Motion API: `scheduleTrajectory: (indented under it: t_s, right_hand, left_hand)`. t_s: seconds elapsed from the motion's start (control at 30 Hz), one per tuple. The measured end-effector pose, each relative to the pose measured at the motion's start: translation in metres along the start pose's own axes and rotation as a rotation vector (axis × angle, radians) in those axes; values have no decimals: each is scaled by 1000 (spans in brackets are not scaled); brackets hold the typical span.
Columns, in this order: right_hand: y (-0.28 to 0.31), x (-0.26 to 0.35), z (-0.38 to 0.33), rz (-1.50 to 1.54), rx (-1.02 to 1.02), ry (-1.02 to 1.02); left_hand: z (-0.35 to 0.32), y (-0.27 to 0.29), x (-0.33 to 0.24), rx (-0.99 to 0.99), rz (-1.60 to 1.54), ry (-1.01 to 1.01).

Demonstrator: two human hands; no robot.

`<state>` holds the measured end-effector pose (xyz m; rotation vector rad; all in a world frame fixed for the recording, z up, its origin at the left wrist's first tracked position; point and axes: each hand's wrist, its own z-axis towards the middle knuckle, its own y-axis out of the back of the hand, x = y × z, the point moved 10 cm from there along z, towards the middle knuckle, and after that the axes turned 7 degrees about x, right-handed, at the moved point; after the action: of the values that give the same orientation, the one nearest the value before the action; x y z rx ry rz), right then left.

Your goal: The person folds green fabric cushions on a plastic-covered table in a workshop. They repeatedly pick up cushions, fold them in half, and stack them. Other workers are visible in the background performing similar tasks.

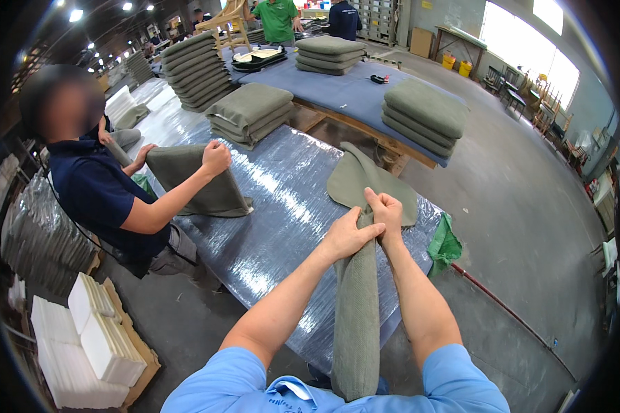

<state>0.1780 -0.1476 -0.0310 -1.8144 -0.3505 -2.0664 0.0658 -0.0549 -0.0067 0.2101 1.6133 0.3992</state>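
Observation:
A grey-green fabric seat cushion (pixel 357 323) stands on edge between my forearms, its lower end against the front of my light blue shirt. My left hand (pixel 351 236) is closed on the cover at its far end. My right hand (pixel 384 215) grips the same fabric just beside it, thumb up, and the two hands touch. Beyond them a loose flap of the cover (pixel 372 180) spreads over the plastic-wrapped table (pixel 275 182). What fills the cushion is hidden.
At left a co-worker (pixel 103 179) holds another grey-green cushion (pixel 196 182) upright on the table. Cushion stacks (pixel 249 113) stand beyond, some on a blue-covered table (pixel 351 86). White foam pads (pixel 83 344) lie at lower left. A green cloth (pixel 446 242) and a red pole (pixel 489 292) are at right.

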Motion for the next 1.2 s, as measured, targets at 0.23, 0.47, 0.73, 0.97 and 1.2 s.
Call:
scheduleTrajectory:
  t_s: [0.23, 0.47, 0.73, 0.97, 1.2]
  right_hand:
    - [-7, 17, 22, -397, -23, 168]
    - [-12, 13, 22, -437, 14, 75]
    - [77, -49, -92, -298, -8, 100]
    - [185, -118, -293, 32, 14, -617]
    - [192, -127, -225, 620, -222, -295]
  left_hand:
    - [3, -3, 9, 9, 82, 90]
    - [11, 10, 19, -43, 79, 160]
    - [26, 71, 78, -223, -320, 197]
    - [-11, 157, 171, -515, -653, 368]
    - [-65, 162, 208, -764, -898, 474]
